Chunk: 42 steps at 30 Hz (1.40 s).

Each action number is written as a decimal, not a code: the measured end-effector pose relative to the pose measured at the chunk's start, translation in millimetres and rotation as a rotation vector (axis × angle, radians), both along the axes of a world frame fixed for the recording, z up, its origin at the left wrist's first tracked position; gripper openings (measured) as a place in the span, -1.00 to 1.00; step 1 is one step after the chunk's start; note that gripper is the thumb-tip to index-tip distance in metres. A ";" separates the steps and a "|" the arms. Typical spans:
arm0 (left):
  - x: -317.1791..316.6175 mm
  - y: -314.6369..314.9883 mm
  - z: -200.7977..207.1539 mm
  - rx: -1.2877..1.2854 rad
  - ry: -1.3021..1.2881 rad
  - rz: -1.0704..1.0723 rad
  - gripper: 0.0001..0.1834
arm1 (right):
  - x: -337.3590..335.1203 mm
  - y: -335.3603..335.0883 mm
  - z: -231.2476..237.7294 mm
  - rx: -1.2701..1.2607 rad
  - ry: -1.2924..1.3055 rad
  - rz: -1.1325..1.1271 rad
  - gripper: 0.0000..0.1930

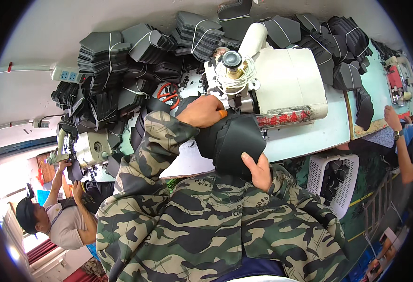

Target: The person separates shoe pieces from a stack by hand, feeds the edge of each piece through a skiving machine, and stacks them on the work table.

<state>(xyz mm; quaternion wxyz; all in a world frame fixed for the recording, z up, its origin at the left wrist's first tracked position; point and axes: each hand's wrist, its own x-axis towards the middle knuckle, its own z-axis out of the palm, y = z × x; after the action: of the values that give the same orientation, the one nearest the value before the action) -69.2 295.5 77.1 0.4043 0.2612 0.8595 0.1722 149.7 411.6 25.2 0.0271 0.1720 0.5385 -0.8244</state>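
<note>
Both my hands work at a white machine with a dark knob on top. My left hand is closed, its fingers curled down on dark sheet material right at the machine's head; an orange cover wraps one finger. What lies under those fingertips is mostly hidden. Nearer to me, my right hand grips a fanned stack of black cut pieces, thumb on top and the other fingers underneath. The stack tilts between the machine and my camouflage jacket.
Tied bundles of dark pieces crowd the table's back and left. More bundles stand behind the machine to the right. A red-ringed object lies left of the machine. A white basket sits below right. Other people work at both sides.
</note>
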 end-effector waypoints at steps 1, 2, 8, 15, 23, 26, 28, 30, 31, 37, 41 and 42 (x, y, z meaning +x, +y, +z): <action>-3.4 5.8 -2.4 -0.047 0.028 -0.049 -0.69 | -0.3 -0.3 -1.4 0.009 0.006 -0.006 -0.62; -10.8 12.0 -10.4 -0.083 -0.028 -0.070 -0.65 | -0.5 -0.2 -3.2 0.019 0.011 -0.012 -0.62; -25.0 16.3 -13.9 0.014 -0.092 -0.148 -0.61 | 0.0 -1.6 -1.4 -0.120 -0.011 0.018 -0.63; -19.2 22.7 -25.9 0.080 -0.006 -0.136 -0.65 | 1.5 -0.1 -7.3 -0.101 -0.027 0.047 -0.63; -17.4 -24.1 -35.9 0.345 -0.480 0.288 -0.77 | -3.0 10.5 4.2 -0.031 -0.060 -0.207 -0.67; -5.2 -31.5 -50.4 0.407 -0.416 0.244 -0.76 | 3.8 11.0 16.6 0.040 -0.034 -0.190 -0.72; 7.6 -20.2 -26.4 0.323 -0.273 0.293 -0.77 | 9.1 14.6 17.0 0.113 -0.058 -0.051 -0.72; 13.8 -18.3 -30.0 0.416 -0.339 0.308 -0.78 | 10.8 12.5 14.1 0.067 -0.074 -0.140 -0.72; 15.3 -17.0 -31.6 0.505 -0.397 0.328 -0.79 | 11.4 11.8 13.4 0.015 -0.082 -0.223 -0.72; 17.5 4.9 -10.4 0.055 0.165 0.073 -0.73 | 7.5 0.2 15.2 0.157 -0.012 0.044 -0.66; 6.3 14.9 -19.0 0.069 0.156 0.026 -0.69 | 7.4 0.1 12.7 0.089 -0.014 0.018 -0.67; 1.8 19.0 -20.4 0.073 0.108 0.018 -0.69 | 6.9 2.0 13.0 0.069 -0.027 0.027 -0.68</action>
<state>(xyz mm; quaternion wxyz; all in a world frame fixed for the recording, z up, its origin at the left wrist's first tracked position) -67.4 314.5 56.7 0.3460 0.2767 0.8755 0.1930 156.6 413.6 38.1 0.0396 0.1764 0.5685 -0.8025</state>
